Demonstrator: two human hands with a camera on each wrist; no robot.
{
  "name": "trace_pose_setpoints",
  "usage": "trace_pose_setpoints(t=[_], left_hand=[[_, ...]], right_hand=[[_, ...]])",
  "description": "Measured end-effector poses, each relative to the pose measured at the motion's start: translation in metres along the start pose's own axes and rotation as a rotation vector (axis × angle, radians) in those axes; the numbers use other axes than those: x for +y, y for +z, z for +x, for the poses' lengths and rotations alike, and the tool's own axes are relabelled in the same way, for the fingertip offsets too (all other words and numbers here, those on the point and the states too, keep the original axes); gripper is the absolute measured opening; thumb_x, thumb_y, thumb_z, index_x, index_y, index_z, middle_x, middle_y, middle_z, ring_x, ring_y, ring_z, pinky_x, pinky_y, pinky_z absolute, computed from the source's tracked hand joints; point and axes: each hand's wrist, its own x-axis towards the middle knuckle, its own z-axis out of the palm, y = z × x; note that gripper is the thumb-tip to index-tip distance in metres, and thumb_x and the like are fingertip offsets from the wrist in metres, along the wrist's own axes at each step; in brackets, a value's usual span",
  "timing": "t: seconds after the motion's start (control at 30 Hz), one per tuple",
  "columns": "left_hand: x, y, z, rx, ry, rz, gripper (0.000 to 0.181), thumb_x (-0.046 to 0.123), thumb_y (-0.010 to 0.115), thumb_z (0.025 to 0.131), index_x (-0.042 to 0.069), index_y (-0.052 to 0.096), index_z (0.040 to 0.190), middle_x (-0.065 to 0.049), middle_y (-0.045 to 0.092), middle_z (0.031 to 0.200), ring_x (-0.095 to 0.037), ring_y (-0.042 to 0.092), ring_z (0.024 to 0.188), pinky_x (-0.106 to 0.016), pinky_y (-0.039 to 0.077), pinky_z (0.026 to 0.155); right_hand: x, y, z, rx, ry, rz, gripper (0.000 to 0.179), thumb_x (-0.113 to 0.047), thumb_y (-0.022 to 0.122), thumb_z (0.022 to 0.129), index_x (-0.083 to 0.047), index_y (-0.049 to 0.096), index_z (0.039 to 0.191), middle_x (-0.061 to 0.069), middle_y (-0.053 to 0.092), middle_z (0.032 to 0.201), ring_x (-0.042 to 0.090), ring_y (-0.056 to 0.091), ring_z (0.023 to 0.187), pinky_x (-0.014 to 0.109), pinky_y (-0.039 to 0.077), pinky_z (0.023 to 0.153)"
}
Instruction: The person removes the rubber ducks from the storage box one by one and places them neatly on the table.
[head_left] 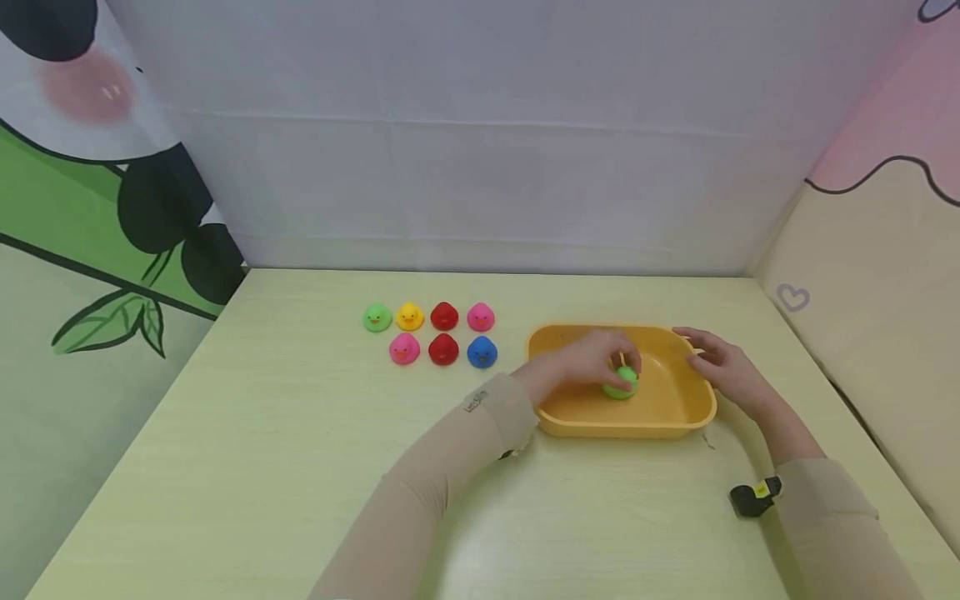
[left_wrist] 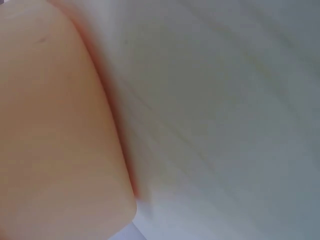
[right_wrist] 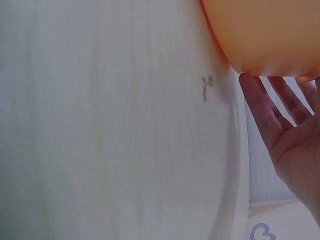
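Inside an orange-yellow plastic tray (head_left: 667, 400), my left hand (head_left: 592, 358) pinches a light green rubber duck (head_left: 621, 385) low over the tray's floor. Part of the duck is hidden by the fingers. My right hand (head_left: 723, 369) touches the tray's right end with fairly straight, spread fingers. From the right wrist view, the thumb and fingers (right_wrist: 265, 117) meet the outer wall of the tray (right_wrist: 270, 40). The left wrist view shows only the tray wall (left_wrist: 60, 130) close up and the tabletop; the left hand itself is out of that view.
Left of the tray, several small rubber ducks stand in two rows on the pale wooden table (head_left: 300, 467): a green duck (head_left: 377, 317), a yellow duck (head_left: 409, 317), a blue duck (head_left: 482, 352), plus red and pink ones. Cloth panels enclose the table's back and sides.
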Motion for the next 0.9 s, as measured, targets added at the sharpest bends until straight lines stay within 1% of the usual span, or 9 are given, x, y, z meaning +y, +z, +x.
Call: trace_pose_setpoints(t=[0.13, 0.23, 0.57, 0.77, 0.9], left_hand=[[-0.001, 0.001, 0.000, 0.003, 0.007, -0.009, 0.019, 0.019, 0.077, 0.079, 0.013, 0.065, 0.093, 0.005, 0.062, 0.093, -0.007, 0.056, 0.088, -0.011, 0.043, 0.080], [-0.001, 0.000, -0.001, 0.005, 0.008, -0.009, 0.018, 0.018, 0.078, 0.078, 0.013, 0.065, 0.091, 0.005, 0.062, 0.093, -0.007, 0.056, 0.088, -0.011, 0.042, 0.080], [-0.001, -0.001, -0.003, -0.009, -0.013, -0.001, 0.020, 0.019, 0.076, 0.080, 0.014, 0.066, 0.097, 0.007, 0.063, 0.095, -0.004, 0.057, 0.089, -0.010, 0.043, 0.080], [0.005, -0.005, -0.010, -0.009, -0.011, -0.038, 0.017, 0.017, 0.073, 0.083, 0.013, 0.066, 0.098, 0.007, 0.063, 0.095, -0.004, 0.055, 0.089, -0.010, 0.044, 0.078], [0.008, -0.009, -0.016, -0.014, -0.012, -0.058, 0.016, 0.015, 0.072, 0.084, 0.013, 0.066, 0.098, 0.007, 0.062, 0.096, -0.004, 0.055, 0.091, -0.010, 0.045, 0.080]], right_hand=[[0.000, 0.000, 0.000, 0.000, 0.002, 0.008, 0.048, -0.019, 0.048, 0.099, -0.007, 0.034, 0.144, 0.024, 0.045, 0.131, 0.000, 0.059, 0.095, 0.023, 0.053, 0.074], [0.000, 0.000, 0.000, 0.001, 0.002, 0.005, 0.048, -0.020, 0.048, 0.099, -0.007, 0.034, 0.144, 0.023, 0.045, 0.131, 0.000, 0.059, 0.095, 0.023, 0.053, 0.073], [0.000, 0.001, 0.000, 0.005, 0.013, -0.020, 0.049, -0.021, 0.048, 0.099, -0.008, 0.034, 0.144, 0.024, 0.045, 0.132, 0.000, 0.058, 0.097, 0.021, 0.052, 0.075], [0.000, 0.001, 0.000, 0.008, 0.030, -0.031, 0.049, -0.022, 0.049, 0.099, -0.009, 0.034, 0.144, 0.024, 0.045, 0.133, 0.001, 0.058, 0.099, 0.019, 0.051, 0.077], [0.000, 0.000, 0.000, 0.005, 0.034, -0.034, 0.050, -0.022, 0.049, 0.099, -0.009, 0.034, 0.145, 0.024, 0.044, 0.135, 0.000, 0.057, 0.099, 0.019, 0.051, 0.078]])
